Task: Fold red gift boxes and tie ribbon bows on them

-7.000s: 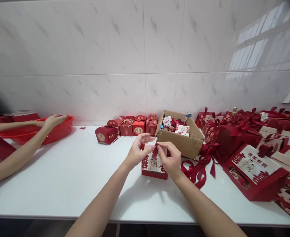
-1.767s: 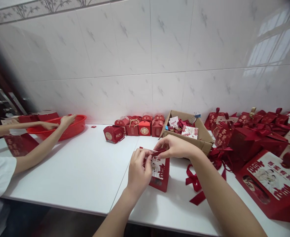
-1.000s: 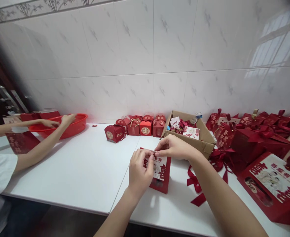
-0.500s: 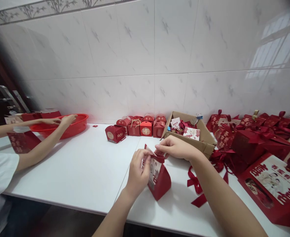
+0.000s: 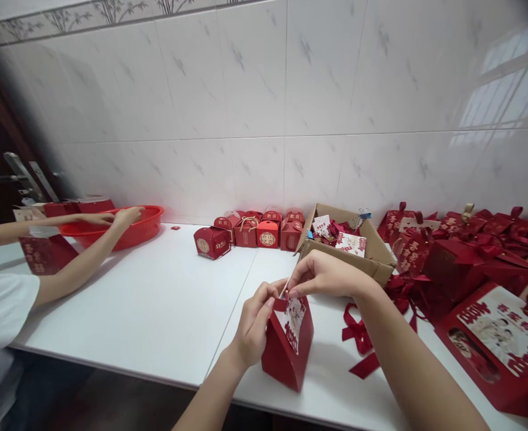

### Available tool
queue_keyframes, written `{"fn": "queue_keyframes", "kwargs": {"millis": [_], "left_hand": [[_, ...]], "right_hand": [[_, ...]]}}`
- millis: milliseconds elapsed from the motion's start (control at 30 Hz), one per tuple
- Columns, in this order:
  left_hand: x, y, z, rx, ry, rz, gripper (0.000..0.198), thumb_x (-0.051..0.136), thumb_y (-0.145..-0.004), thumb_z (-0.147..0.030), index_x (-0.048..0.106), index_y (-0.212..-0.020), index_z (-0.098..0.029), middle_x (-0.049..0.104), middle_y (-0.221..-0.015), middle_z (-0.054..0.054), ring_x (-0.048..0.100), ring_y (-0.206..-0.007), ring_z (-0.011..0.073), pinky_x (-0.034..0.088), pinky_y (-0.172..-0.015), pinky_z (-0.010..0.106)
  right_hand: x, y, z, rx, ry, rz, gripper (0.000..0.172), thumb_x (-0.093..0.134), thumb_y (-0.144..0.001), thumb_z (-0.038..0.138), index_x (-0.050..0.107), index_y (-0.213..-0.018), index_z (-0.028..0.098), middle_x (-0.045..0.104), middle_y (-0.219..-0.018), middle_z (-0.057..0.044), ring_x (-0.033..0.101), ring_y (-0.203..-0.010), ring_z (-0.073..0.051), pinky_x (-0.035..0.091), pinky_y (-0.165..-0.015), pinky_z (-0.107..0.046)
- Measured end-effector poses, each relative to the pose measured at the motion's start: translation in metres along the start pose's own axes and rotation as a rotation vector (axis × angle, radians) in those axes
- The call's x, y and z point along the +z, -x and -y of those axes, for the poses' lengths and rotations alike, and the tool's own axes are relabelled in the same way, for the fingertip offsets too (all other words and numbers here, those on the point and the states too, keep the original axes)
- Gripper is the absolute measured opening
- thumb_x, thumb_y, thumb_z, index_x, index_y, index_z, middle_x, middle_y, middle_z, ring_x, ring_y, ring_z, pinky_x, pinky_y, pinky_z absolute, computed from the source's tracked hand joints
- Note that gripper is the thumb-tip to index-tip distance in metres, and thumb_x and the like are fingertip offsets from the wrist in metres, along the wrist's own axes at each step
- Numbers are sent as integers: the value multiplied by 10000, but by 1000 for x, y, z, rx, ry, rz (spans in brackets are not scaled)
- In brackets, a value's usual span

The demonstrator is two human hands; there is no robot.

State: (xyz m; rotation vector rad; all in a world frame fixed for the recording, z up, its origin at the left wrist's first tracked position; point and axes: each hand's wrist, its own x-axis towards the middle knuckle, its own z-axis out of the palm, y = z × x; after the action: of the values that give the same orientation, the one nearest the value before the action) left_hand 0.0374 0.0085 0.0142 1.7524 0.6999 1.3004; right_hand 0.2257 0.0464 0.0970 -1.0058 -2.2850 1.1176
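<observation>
A red gift box (image 5: 285, 353) with a tapered top stands on the white table, a white-and-red picture label (image 5: 294, 323) on its side. My left hand (image 5: 255, 320) is closed on the top left edge of this gift box. At the same top, the thumb and fingers of my right hand (image 5: 313, 276) pinch the upper flap, where a thin pale edge sticks up between the two hands. Fingertips partly hide the fold. A dark red ribbon (image 5: 358, 329) lies looped on the table to the right of the box.
A cardboard box (image 5: 372, 269) of cards and ribbons stands behind my right hand. Several small red boxes (image 5: 246, 233) line the wall. Red gift boxes (image 5: 459, 263) crowd the right side. At left, a co-worker's arms (image 5: 84, 257) reach into a red basin (image 5: 149, 226).
The gift box has been turned, so its picture label now faces more to the right, and it sits slightly nearer the table's front edge. Both hands stay at its top.
</observation>
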Motion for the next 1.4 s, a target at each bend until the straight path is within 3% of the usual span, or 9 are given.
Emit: {"fn": "queue_keyframes", "kwargs": {"millis": [133, 233, 333, 500, 600, 800, 1100, 1300, 1400], "left_hand": [[2, 1, -1, 38, -23, -30, 394, 230, -945, -441, 517, -862, -185, 584, -1210, 117, 577, -1038, 243, 465, -880, 384], [1, 1, -2, 53, -31, -11, 414, 232, -944, -447, 547, -905, -180, 594, -1176, 114, 587, -988, 228, 464, -872, 368], [-1, 2, -5, 18, -70, -23, 320, 319, -935, -401, 534, -842, -183, 635, -1051, 91, 594, -912, 205, 460, -843, 338], [-7, 10, -17, -84, 29, -102, 228, 457, -889, -342, 511, -741, -178, 652, -1062, 80, 602, -947, 209, 469, -823, 317], [-13, 18, -30, -136, 86, -163, 301, 448, -896, -365, 524, -681, -169, 679, -909, 81, 629, -810, 188, 503, -725, 303], [-23, 35, -63, -184, 71, 54, 185, 632, -790, -258, 634, -960, -189, 682, -922, 83, 651, -875, 204, 547, -761, 311], [-24, 43, -101, -44, -295, 173, 134, 578, -839, -221, 703, -844, -172, 683, -881, 49, 630, -823, 148, 515, -719, 230], [-32, 43, -103, 47, -230, 339, 92, 554, -842, -200, 616, -805, -143, 620, -857, 41, 601, -804, 125, 538, -772, 251], [-32, 49, -103, 138, -242, 324, 56, 554, -830, -163, 590, -795, -138, 607, -843, 42, 589, -788, 119, 533, -738, 236]], "right_hand": [[4, -4, -1, -53, 88, -90, 205, 692, -730, 329, 663, -838, 158, 672, -771, -36, 606, -735, -151, 461, -657, -259], [4, -4, 0, -176, 242, -199, 295, 726, -701, 326, 592, -926, 189, 623, -916, -33, 568, -817, -155, 447, -714, -271], [1, -3, 1, -310, 333, -118, 196, 670, -772, 320, 595, -904, 197, 581, -1015, -38, 537, -924, -160, 425, -810, -283], [6, 0, 7, -402, 351, -27, 80, 594, -842, 252, 575, -815, 179, 566, -823, -14, 527, -774, -128, 421, -692, -242], [19, 8, 14, -458, 356, -33, 75, 550, -862, 197, 563, -790, 184, 568, -814, -21, 529, -749, -123, 421, -660, -235], [58, 44, 24, -545, 485, -179, 196, 459, -874, 88, 601, -808, 205, 618, -902, -51, 540, -818, -129, 431, -705, -235], [73, 68, 41, -700, 663, -373, 208, 493, -860, 42, 624, -893, 200, 633, -895, -45, 523, -809, -122, 424, -706, -242], [80, 71, 50, -723, 673, -356, 230, 489, -845, 25, 620, -905, 205, 635, -896, -44, 536, -789, -116, 423, -692, -241], [87, 71, 53, -732, 605, -371, 226, 504, -819, 14, 618, -902, 191, 626, -882, -51, 531, -770, -114, 428, -666, -231]]}}
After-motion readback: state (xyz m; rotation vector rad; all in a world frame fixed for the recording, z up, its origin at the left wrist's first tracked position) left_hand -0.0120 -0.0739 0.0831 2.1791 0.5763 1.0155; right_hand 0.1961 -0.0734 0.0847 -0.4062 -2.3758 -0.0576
